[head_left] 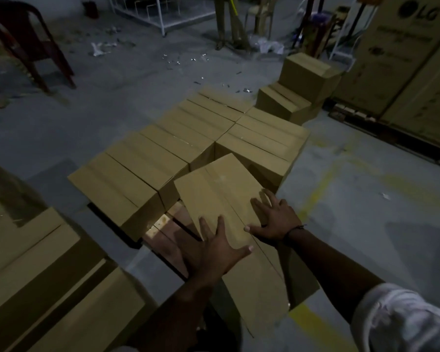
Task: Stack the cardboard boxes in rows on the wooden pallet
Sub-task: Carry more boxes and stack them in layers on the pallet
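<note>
A cardboard box (219, 189) sits tilted at the near right corner of the wooden pallet (163, 224), its far end leaning toward the boxes behind it. My left hand (214, 250) lies flat on its top near the near edge, fingers spread. My right hand (274, 217) presses flat on the top at the right side, fingers spread too. Two rows of boxes fill the pallet: a left row (148, 158) of several boxes and a shorter right row (264, 138). Bare pallet slats show under and left of the tilted box.
More cardboard boxes (36, 262) lie at the lower left. Another small stack of boxes (300, 85) stands beyond the pallet, beside a tall LG carton (404, 59). A dark red plastic chair (23, 41) stands at the far left. Scraps litter the grey floor.
</note>
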